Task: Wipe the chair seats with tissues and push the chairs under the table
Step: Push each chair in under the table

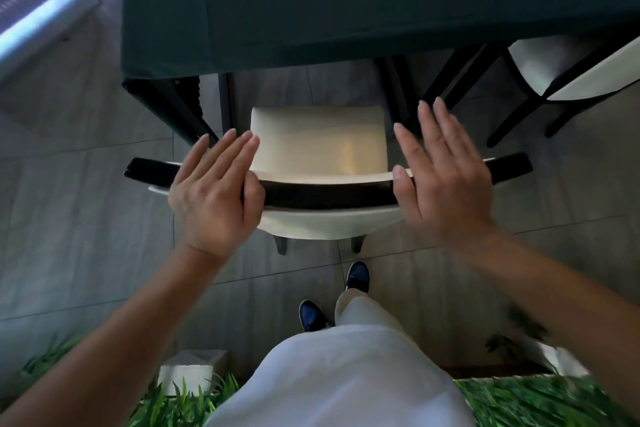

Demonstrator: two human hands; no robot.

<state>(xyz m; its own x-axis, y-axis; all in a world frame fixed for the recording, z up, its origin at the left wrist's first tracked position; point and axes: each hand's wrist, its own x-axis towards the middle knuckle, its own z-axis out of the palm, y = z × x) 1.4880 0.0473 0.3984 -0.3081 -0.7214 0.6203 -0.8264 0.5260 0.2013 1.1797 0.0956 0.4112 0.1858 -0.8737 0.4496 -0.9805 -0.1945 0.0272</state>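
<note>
The tabletop fills the far half of my view, draped in a dark green cloth that hangs over its near edge. Below it lies the grey tiled floor, with green plants along the strip nearest me. Directly in front of me stands the chair, its dark curved top rail facing me and its cream seat pointing toward the tabletop; the front of the seat sits just at the cloth's edge, most of it not yet under. A second chair with the same cream seat stands to the right, partly tucked beneath the tabletop. My left hand lies flat over the left part of the top rail, fingers straight and close together. My right hand lies over the right part, fingers straight and slightly fanned. Neither curls round the rail. My dark shoes stand just behind the chair's rear legs.
</note>
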